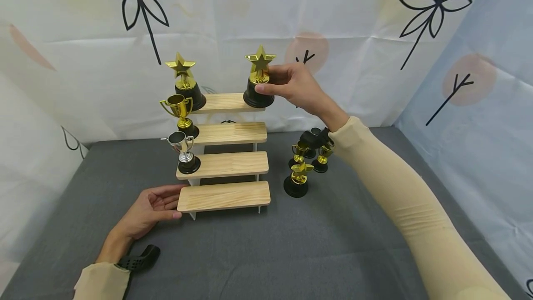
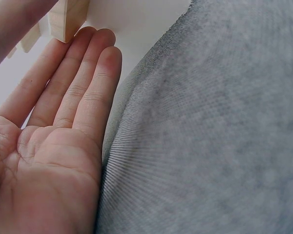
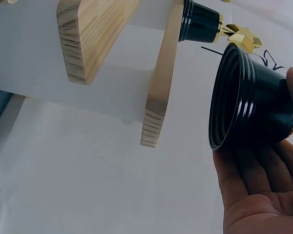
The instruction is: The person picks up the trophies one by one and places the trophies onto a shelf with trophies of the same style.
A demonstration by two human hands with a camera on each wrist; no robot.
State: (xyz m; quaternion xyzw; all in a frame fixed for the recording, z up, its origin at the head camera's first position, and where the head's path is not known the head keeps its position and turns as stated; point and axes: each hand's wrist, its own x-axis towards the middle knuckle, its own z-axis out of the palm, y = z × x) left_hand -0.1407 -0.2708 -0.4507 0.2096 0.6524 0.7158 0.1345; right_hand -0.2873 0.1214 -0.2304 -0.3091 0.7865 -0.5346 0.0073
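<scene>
A wooden four-step display stand [image 1: 226, 196] stands on the grey cloth. My right hand [image 1: 301, 87] holds a gold star trophy [image 1: 260, 66] by its black base, over the right end of the top step. The right wrist view shows the base [image 3: 263, 100] tilted and apart from the step [image 3: 161, 92], its hollow underside visible. My left hand [image 1: 151, 209] touches the left end of the lowest step, its fingers [image 2: 83, 83] straight. Down the stand's left side are another gold star trophy [image 1: 189, 91], a gold cup trophy [image 1: 181, 110] and a silver cup trophy [image 1: 185, 152].
Right of the stand, several small trophies stand on the grey cloth [image 1: 250, 253], with a gold star trophy [image 1: 296, 184] in front. My right wrist's black strap [image 1: 314, 138] partly hides those behind. A patterned white cloth [image 1: 233, 22] hangs behind the stand.
</scene>
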